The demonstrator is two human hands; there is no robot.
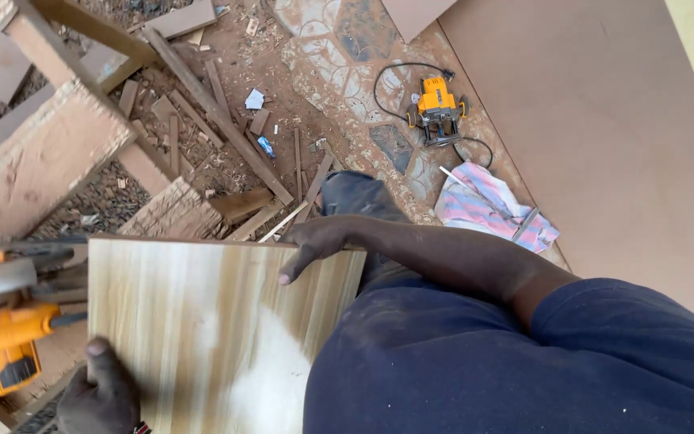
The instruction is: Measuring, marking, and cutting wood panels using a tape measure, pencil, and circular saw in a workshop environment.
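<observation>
Pale, straw-coloured wood with streaky lengthwise grain forms the board, a flat rectangular panel lying across the lower middle of the view, its far edge dark and straight. The right hand hooks over the board's far right corner — fingers curled around the edge, thumb laid on the top face. The left hand presses on the near left edge, fingers together and flat on the wood. Beneath lies a dirt floor scattered with sawdust, offcuts and thin strips; part of it carries patterned tiles. A large brown sheet covers the ground at the right. Just beside the board's left edge sits an orange circular saw, blurred. Farther off — well apart from the hands — an orange router with a black cord rests near a striped cloth. Rough timber blocks crowd the upper left.
</observation>
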